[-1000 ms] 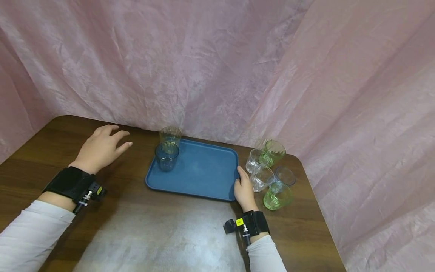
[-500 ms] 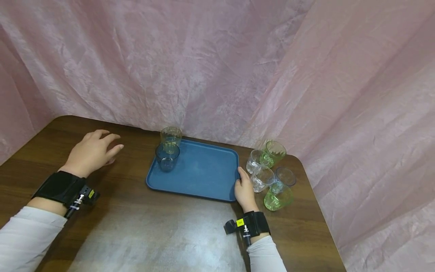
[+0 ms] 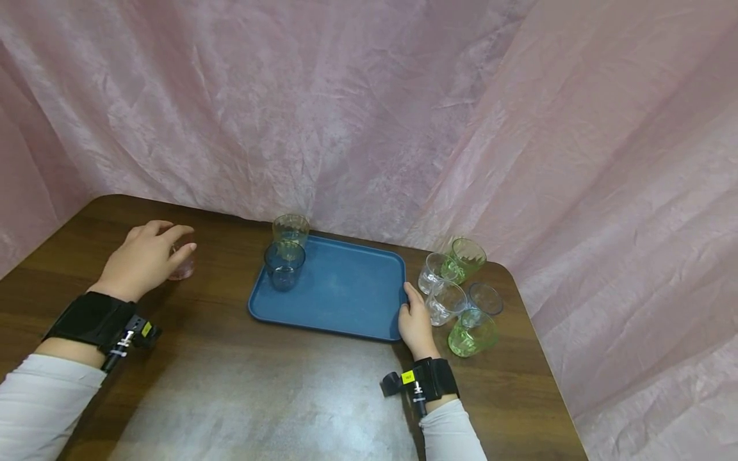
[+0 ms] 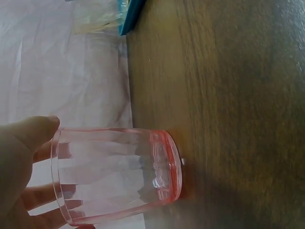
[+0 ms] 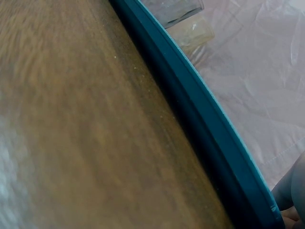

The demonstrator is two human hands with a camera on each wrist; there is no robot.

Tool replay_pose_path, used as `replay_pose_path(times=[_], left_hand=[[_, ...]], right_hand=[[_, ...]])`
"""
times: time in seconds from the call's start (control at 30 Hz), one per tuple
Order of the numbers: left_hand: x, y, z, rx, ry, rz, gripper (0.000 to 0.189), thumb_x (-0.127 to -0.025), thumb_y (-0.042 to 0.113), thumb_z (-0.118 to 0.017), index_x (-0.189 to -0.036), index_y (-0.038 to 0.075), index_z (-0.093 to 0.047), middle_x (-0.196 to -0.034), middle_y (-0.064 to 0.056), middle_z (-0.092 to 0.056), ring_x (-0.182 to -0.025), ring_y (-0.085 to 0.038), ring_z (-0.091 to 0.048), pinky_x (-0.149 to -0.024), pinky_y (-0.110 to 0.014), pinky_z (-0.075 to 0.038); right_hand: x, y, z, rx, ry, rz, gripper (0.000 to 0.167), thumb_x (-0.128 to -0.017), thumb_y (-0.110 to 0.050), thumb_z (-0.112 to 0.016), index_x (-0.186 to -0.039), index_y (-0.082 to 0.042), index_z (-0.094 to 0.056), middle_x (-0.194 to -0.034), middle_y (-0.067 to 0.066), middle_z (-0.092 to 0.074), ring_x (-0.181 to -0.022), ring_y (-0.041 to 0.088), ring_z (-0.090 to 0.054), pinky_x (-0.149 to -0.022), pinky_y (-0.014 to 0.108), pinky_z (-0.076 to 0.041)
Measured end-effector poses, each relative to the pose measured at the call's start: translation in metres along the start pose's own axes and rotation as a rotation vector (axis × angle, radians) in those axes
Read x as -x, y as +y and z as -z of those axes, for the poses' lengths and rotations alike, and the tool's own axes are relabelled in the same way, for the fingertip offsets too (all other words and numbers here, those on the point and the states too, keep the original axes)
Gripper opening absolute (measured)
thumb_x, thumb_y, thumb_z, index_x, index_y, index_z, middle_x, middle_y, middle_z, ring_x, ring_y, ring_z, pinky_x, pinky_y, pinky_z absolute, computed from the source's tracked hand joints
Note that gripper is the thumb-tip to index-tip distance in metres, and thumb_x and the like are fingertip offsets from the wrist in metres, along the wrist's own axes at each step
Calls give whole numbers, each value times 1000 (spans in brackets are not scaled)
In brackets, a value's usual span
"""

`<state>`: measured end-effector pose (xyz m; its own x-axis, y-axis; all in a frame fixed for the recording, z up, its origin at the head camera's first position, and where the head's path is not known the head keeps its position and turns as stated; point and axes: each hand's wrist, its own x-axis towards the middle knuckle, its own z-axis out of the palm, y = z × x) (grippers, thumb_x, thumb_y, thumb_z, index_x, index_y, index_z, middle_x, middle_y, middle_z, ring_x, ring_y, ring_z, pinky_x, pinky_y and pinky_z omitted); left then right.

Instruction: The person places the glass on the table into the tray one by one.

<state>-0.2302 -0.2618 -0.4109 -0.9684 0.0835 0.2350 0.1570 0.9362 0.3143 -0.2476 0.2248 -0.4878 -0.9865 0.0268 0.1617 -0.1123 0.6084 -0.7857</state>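
Note:
My left hand (image 3: 141,261) is at the left of the table, thumb and fingers around the rim of a pink transparent glass (image 4: 112,174). The glass stands upright, its base at the wood, and the hand hides much of it in the head view. My right hand (image 3: 417,323) grips the right edge of a blue tray (image 3: 346,288), thumb over the rim. On the tray's left part stands a grey-blue glass (image 3: 284,272). A yellowish glass (image 3: 291,227) is behind it at the tray's back left corner.
Right of the tray, beside my right hand, several glasses stand close together: clear glasses (image 3: 442,312), green glasses (image 3: 469,339) and a bluish one (image 3: 487,301). A pink curtain (image 3: 357,128) hangs right behind the brown wooden table (image 3: 230,384).
My left hand has moved left and slightly toward me, and the pink glass now shows between its thumb and fingers. My right hand and the tray have stayed in place.

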Motion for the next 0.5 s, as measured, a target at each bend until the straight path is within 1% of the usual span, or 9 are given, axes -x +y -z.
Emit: replay_pose_path(times=[0.2,0.3,0.5], left_hand=[[0,0,0,22,-3,-2,46,-106,29,-55,-140,0,-51,-136,-40,-41,-121,-67,-35,-93,-79,-36],[0,1,1,28,-18,5,46,-105,28,-56,-141,-1,-50,-136,-42,-40,-121,-68,-34,-95,-79,-34],[-2,1,2,33,-16,3,45,-104,25,-58,-139,-3,-50,-135,-46,-41,-121,-70,-34,-98,-79,-33]], right_hand=[[1,0,0,7,2,2,50,-99,6,-41,-148,9,-43,-155,27,-40,-145,40,-36,-118,53,-31],[1,-1,0,11,3,0,50,-99,6,-41,-148,9,-43,-155,26,-40,-145,40,-36,-118,53,-31],[0,-3,0,6,-2,-3,50,-99,5,-41,-149,8,-43,-155,26,-40,-145,40,-36,-118,53,-32]])
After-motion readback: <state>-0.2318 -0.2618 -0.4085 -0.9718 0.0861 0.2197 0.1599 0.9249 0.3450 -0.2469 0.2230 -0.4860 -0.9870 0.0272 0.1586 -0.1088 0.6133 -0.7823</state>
